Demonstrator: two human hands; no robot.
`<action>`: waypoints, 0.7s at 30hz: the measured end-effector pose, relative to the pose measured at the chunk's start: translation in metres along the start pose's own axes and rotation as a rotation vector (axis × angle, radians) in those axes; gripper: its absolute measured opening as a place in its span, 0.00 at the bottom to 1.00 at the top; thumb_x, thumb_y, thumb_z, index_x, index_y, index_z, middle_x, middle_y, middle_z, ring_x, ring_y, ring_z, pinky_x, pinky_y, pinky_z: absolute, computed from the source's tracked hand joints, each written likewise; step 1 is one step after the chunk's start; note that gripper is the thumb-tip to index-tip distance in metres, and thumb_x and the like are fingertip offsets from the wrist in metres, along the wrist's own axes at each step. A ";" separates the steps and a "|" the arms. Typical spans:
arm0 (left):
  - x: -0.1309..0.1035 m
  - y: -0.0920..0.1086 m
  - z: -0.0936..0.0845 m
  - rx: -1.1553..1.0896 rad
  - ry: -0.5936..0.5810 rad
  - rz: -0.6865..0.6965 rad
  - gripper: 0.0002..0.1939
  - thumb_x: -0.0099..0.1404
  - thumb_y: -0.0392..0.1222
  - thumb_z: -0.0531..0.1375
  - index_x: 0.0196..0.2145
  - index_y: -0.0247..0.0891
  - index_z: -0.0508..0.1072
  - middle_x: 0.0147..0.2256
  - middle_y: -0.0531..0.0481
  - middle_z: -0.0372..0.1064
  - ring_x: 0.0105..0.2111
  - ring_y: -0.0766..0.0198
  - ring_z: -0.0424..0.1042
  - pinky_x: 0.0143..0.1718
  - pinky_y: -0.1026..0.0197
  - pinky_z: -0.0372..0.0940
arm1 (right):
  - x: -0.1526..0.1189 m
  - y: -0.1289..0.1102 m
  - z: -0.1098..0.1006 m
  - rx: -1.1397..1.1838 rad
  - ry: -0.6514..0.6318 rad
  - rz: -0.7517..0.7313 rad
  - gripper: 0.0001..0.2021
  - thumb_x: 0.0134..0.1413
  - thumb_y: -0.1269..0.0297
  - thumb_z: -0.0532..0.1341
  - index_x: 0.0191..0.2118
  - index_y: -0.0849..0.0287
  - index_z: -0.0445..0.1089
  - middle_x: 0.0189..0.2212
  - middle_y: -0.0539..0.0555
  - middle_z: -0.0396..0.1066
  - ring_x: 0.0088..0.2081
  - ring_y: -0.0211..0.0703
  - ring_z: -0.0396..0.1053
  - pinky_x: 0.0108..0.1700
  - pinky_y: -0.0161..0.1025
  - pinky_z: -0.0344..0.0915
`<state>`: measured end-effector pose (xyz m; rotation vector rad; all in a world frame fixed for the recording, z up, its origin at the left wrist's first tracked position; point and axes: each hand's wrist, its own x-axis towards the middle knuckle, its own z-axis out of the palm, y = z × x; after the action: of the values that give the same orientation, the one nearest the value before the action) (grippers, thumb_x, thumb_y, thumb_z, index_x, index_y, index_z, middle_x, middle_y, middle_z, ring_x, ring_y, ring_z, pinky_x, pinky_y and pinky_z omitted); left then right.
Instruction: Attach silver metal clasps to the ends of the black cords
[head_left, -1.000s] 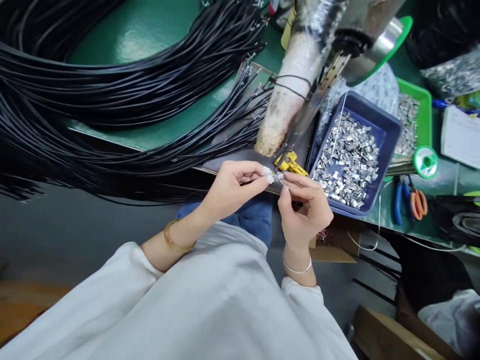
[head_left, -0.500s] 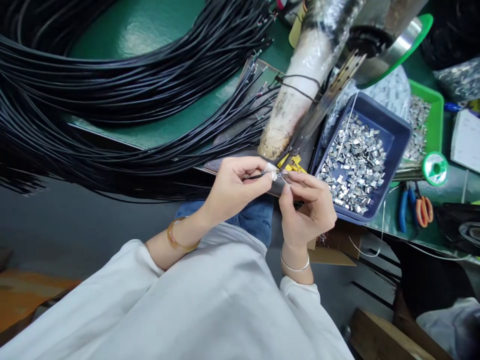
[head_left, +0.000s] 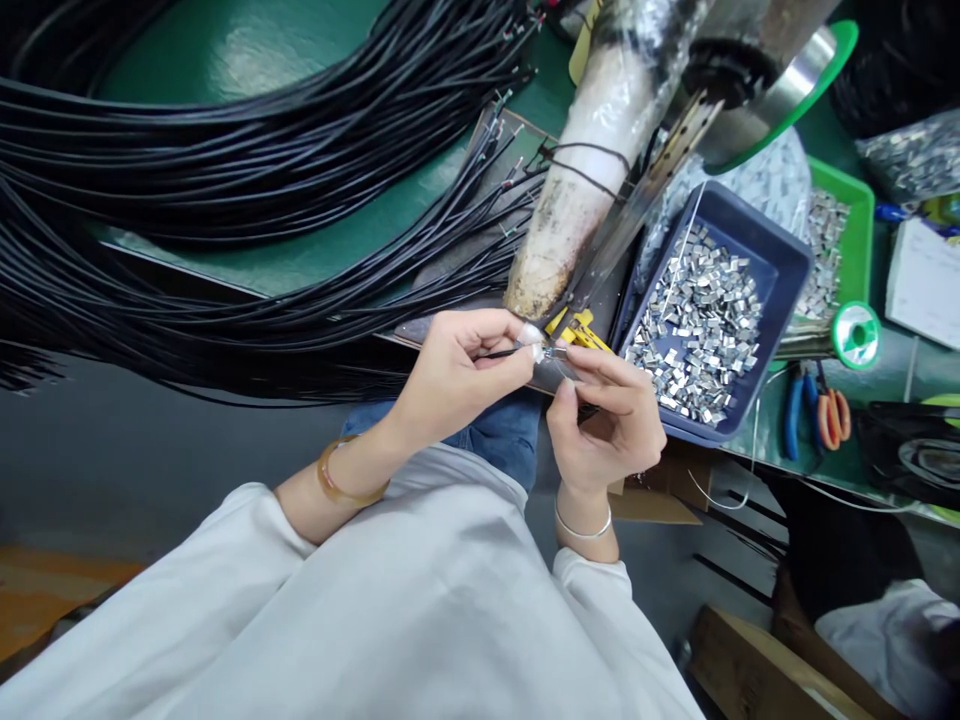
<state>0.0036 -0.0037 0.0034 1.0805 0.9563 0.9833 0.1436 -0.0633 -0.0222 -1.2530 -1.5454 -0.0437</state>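
My left hand [head_left: 469,365] pinches a black cable [head_left: 497,353] near its stripped end, thumb against forefinger, with white wrapping on its fingertips. Facing it, my right hand [head_left: 611,410] has its fingers bent around a small silvery metal connector [head_left: 555,352], which meets the cable's end. A thin strand seems to run down to the right thumb; its kind is too small to tell. Just beyond the fingertips lies a yellow tool-like piece [head_left: 577,330], partly hidden by the right fingers.
Bundled black cables [head_left: 300,170] spread over the green table [head_left: 255,60] at left. A white wrapped tube [head_left: 574,200] slants down beside a metal bar [head_left: 652,200]. At right are a blue bin [head_left: 780,275] of metal pieces, a green bin [head_left: 862,215], a spool [head_left: 856,335] and pliers [head_left: 829,415].
The view has shifted slightly, so the table things sit a little farther left. My right thumb has drawn slightly down, away from the forefinger. Both hands stay together at the cable end.
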 end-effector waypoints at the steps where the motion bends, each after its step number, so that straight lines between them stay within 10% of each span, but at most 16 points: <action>1: 0.000 0.000 0.000 -0.005 -0.012 -0.003 0.03 0.50 0.34 0.68 0.23 0.34 0.77 0.18 0.56 0.62 0.19 0.75 0.56 0.19 0.71 0.51 | -0.001 0.001 0.000 0.004 -0.004 0.006 0.07 0.58 0.73 0.65 0.36 0.55 0.67 0.42 0.53 0.79 0.41 0.43 0.80 0.39 0.41 0.82; 21: -0.003 -0.005 -0.003 0.013 -0.048 -0.023 0.06 0.55 0.36 0.65 0.25 0.36 0.70 0.17 0.59 0.54 0.19 0.74 0.52 0.21 0.68 0.50 | -0.002 -0.001 -0.001 -0.024 -0.052 0.033 0.09 0.57 0.76 0.65 0.40 0.54 0.70 0.42 0.53 0.80 0.41 0.42 0.81 0.42 0.41 0.81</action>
<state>0.0008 -0.0069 -0.0012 1.0971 0.9350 0.9300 0.1436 -0.0653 -0.0229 -1.3075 -1.5725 -0.0089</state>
